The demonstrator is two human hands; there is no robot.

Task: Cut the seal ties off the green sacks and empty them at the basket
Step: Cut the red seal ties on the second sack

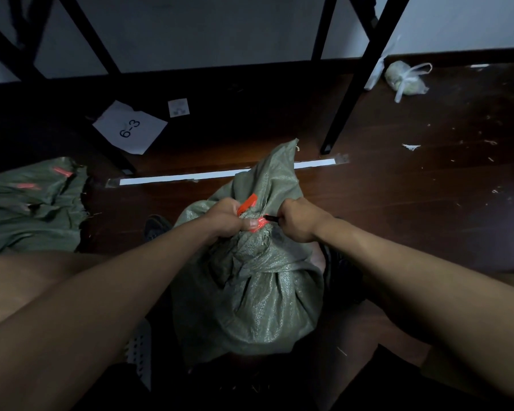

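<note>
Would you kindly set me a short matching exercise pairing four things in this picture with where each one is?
Things:
1. orange seal tie
2. paper marked 6-3
3. knotted plastic bag
4. flattened green sack

Places:
A. on the floor, far right, by the wall
B. around the neck of the full sack
C. on the floor, at the left
D. under the black frame

Pairs: 1-B, 2-D, 3-A, 4-C

You're in a storeroom or sorting room — black rack legs point(347, 93), a dark littered floor point(413, 185), a far "6-3" paper label point(130, 128).
</note>
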